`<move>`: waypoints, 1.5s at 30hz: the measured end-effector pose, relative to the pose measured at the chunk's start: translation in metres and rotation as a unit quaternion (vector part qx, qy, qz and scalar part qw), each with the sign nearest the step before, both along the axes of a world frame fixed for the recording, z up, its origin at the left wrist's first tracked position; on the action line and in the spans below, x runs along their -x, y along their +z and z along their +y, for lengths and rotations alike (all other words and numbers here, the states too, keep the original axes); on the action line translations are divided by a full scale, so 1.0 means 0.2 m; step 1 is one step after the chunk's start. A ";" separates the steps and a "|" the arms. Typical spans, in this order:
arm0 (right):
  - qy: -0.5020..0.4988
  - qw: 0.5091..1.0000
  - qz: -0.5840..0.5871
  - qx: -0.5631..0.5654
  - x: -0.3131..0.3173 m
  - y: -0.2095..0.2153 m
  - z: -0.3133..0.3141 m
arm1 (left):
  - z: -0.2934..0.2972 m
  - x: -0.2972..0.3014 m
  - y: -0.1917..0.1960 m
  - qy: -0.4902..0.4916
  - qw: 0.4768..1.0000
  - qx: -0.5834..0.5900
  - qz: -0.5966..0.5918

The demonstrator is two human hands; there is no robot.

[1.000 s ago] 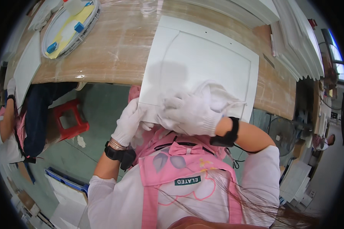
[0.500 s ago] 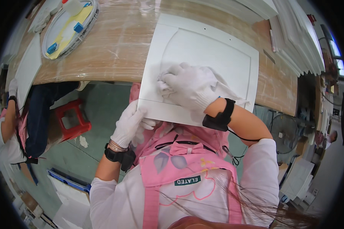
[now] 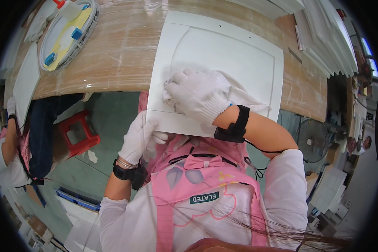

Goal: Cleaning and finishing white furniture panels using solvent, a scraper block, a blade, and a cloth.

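A white cabinet door panel [image 3: 235, 63] with a recessed centre lies on the table, its near edge jutting out over my lap. My gloved right hand [image 3: 197, 93] presses a white cloth [image 3: 244, 97] onto the panel's near left part. Its fingers are bent over the cloth, and loose folds trail out to the right beneath the wrist. At the panel's near left corner, my gloved left hand [image 3: 136, 135] grips the edge between thumb and fingers; some of those fingers are hidden under the panel.
The table [image 3: 113, 59] is wrapped in clear film. On its left rests a round lid [image 3: 44, 46] holding a bottle [image 3: 69, 10] and blue pieces [image 3: 76, 33]. White panels [image 3: 323, 42] stack at right. A person [image 3: 12, 147] works at left beside a red stool [image 3: 82, 136].
My right hand and the cloth have slid left across the panel. The view has shifted slightly; my left hand keeps its hold on the corner.
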State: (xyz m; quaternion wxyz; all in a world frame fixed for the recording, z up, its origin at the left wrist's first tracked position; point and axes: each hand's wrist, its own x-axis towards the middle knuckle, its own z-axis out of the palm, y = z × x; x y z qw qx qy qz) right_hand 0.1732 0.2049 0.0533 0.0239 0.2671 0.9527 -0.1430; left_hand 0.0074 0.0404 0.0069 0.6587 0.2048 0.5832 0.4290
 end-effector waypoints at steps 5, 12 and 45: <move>0.029 0.999 -0.002 -0.025 0.00 -0.01 0.00 | 0.01 0.00 0.01 -0.001 1.000 0.002 0.003; 0.031 0.999 -0.026 -0.007 0.03 -0.02 -0.02 | 0.02 -0.02 0.02 -0.004 0.999 0.017 0.035; 0.058 0.997 0.021 -0.046 -0.02 -0.03 0.00 | 0.03 -0.01 0.00 0.007 0.999 0.026 0.033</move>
